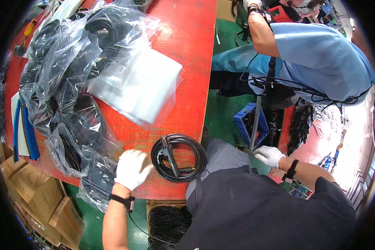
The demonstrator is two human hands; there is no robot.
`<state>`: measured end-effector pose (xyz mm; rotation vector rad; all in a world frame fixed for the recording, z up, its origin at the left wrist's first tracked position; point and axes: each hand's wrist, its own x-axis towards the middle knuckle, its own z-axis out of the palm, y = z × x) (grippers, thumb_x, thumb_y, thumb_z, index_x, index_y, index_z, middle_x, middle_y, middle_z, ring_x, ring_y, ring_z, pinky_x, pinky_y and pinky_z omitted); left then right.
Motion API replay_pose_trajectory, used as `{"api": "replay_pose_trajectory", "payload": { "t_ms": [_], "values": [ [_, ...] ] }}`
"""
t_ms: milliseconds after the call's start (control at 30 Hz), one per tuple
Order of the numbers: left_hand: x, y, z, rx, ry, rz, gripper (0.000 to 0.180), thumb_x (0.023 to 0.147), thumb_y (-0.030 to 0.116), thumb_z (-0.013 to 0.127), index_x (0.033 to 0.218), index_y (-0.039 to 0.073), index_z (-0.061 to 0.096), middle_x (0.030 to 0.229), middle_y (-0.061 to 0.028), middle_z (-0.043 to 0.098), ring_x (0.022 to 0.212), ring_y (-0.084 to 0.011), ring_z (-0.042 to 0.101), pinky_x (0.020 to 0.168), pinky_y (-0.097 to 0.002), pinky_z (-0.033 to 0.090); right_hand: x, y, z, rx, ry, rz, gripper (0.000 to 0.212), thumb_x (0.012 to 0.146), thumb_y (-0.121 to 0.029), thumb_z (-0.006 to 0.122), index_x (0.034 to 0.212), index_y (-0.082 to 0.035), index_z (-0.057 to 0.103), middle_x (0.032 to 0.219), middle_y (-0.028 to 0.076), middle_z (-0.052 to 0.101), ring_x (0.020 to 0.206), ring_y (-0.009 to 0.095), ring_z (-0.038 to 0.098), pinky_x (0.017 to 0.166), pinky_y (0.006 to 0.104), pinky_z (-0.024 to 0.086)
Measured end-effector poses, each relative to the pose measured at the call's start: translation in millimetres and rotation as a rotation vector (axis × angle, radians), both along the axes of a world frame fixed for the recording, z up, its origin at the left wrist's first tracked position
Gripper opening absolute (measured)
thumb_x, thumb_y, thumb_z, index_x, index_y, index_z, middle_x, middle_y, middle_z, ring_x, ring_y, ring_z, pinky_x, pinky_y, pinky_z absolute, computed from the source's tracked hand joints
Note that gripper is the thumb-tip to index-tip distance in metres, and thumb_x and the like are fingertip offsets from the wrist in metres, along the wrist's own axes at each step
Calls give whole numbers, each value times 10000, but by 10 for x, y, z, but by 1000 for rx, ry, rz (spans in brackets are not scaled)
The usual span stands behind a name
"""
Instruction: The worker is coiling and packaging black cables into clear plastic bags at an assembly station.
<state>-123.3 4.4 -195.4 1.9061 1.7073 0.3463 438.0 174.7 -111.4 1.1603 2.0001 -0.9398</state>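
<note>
A coil of thick black cable (201, 155) lies on the red table at its near right corner, against my lap. Across the coil rests a long black clamp-like handle (170, 157) with a metal part at its far end. My left hand (131, 170), in a white glove, is just left of the coil, fingers apart and holding nothing. My right hand (270, 156), also gloved, is off to the right beyond the table, by the lower end of a grey bar (256, 121). Its fingers are bent together; what they grip is too small to make out.
Clear bags of coiled black cables (83, 112) cover the table's left side. Flat clear plastic bags (141, 87) are stacked mid-table. A co-worker in a blue shirt (321, 54) bends over at the right, near a blue crate (240, 118). Cardboard boxes (37, 187) stand at the lower left.
</note>
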Motion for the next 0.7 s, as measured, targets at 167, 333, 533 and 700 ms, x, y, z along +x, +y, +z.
{"api": "replay_pose_trajectory", "payload": {
  "t_ms": [167,333,533,700],
  "values": [
    [89,815,-521,266,42,352,427,860,314,807,1165,40,690,1189,-177,682,1129,-407,628,1012,-531,485,-358,37,-197,2,78,-13,332,1065,-359,540,1212,-107,699,1158,171,707,1097,384,679,972,456,548],
    [239,1416,-826,94,244,515,303,843,338,810,1100,182,770,1165,-85,651,1185,-337,582,1036,-501,458,-1524,651,-555,91,366,65,324,1073,-347,534,1217,-99,687,1171,166,702,1119,379,671,981,451,545],
    [78,1376,-956,190,168,533,150,859,221,790,987,143,789,1152,-74,686,1161,-325,609,1028,-480,466,-2479,1133,-944,34,545,-41,403,1063,-399,532,1268,-85,680,1257,166,701,1180,362,666,1035,427,524],
    [-243,1134,-732,202,33,535,155,860,184,789,991,102,784,1110,-92,719,1168,-337,618,1031,-475,471,-3037,1085,-1220,-584,561,-640,501,1045,-411,644,1371,-31,649,1145,79,717,897,140,670,791,310,589]
  ]
}}
